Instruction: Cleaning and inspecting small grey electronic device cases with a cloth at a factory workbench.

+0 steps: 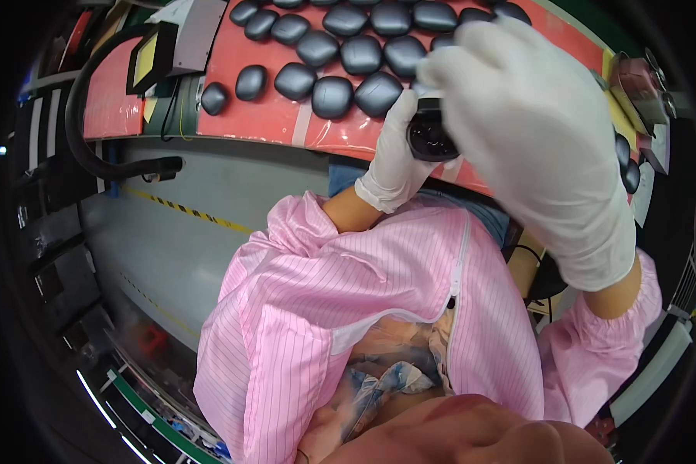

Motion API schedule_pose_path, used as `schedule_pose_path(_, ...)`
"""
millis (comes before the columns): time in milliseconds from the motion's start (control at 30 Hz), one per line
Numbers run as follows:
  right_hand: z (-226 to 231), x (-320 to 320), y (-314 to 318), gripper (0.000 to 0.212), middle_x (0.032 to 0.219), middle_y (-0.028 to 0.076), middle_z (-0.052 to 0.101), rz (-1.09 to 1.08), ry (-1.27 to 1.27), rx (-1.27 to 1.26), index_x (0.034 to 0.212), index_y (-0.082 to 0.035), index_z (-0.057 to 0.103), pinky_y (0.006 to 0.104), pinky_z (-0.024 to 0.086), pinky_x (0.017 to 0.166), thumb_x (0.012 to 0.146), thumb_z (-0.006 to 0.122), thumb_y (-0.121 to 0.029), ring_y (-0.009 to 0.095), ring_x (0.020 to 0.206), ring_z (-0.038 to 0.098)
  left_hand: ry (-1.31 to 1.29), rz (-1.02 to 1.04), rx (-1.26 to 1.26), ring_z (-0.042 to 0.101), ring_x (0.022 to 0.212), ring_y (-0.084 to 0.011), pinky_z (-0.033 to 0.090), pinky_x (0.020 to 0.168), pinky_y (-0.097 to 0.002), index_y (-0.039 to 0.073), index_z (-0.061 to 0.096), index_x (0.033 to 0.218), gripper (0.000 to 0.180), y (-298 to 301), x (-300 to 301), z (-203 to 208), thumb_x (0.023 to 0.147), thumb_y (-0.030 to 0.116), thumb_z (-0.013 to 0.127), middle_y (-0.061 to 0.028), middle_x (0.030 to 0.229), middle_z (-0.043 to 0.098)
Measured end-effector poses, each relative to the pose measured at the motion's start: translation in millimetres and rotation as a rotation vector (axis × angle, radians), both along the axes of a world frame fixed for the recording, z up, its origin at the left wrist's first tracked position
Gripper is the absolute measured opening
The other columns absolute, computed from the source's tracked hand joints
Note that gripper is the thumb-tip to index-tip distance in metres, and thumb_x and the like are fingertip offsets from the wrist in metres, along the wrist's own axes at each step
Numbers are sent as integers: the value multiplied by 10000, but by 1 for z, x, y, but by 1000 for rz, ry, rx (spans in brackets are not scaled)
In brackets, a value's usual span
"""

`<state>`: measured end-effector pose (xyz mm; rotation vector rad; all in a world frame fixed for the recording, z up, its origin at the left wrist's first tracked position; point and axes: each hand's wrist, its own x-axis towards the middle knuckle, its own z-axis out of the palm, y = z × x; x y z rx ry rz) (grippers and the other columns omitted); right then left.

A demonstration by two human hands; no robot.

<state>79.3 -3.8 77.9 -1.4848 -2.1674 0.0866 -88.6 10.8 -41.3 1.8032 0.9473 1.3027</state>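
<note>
My left hand (396, 164), in a white glove, holds a dark rounded case (430, 138), which looks like an earbud case, at the table's near edge. Its glossy black inside faces up. My right hand (535, 143), also gloved in white, is raised close to the camera, just right of and above that case. Its fingers are curled together, and whatever they may pinch is hidden. Beyond my hands, several similar grey-blue closed cases (334, 97) lie in rough rows on the red table mat (247, 127).
A black bent-arm lamp (77, 116) stands at the left, beside a box-shaped device (197, 35). To the right are a pinkish metallic container (634, 85) and more dark cases (631, 176). Yellow-black tape (185, 210) marks the grey floor.
</note>
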Motion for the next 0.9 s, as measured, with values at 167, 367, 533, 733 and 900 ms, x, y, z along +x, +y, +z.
schedule_pose_path(167,-24,-26,-21,257,779,39,601,147,307,73,1002,-82,687,318,472,645,749,681,-36,222,726,576,-856,-385,-831,595,835,-128,479,704,-262,53,543,1216,566,-6,4,27,1006,523,308,-68,1023,614)
schedule_pose_path(367,-33,-55,-44,178,793,74,575,37,78,35,886,-30,634,370,453,623,721,700,-34,266,702,549,-414,-211,-84,569,937,-172,472,848,-313,29,417,1294,699,6,-1,8,910,610,472,-115,1148,550)
schedule_pose_path(533,-40,-54,-37,120,747,110,584,22,284,-50,870,-12,632,362,450,622,754,658,-25,270,676,556,-465,-313,-145,515,1072,-192,424,927,-330,-3,413,1283,547,8,-2,11,959,434,469,-139,1254,491)
schedule_pose_path(733,-35,-26,-43,124,844,-24,598,-125,1207,-526,933,23,662,239,443,662,918,552,-30,69,761,562,-760,-279,-731,613,906,-167,500,788,-310,34,570,1219,618,1,1,26,1002,542,294,-96,1019,633)
schedule_pose_path(900,-55,-38,-38,309,814,70,596,128,271,145,1001,-69,705,314,458,660,708,694,29,230,737,571,-901,-339,-1077,596,821,-143,474,682,-299,34,584,1146,609,-11,3,44,981,574,354,-63,940,622)
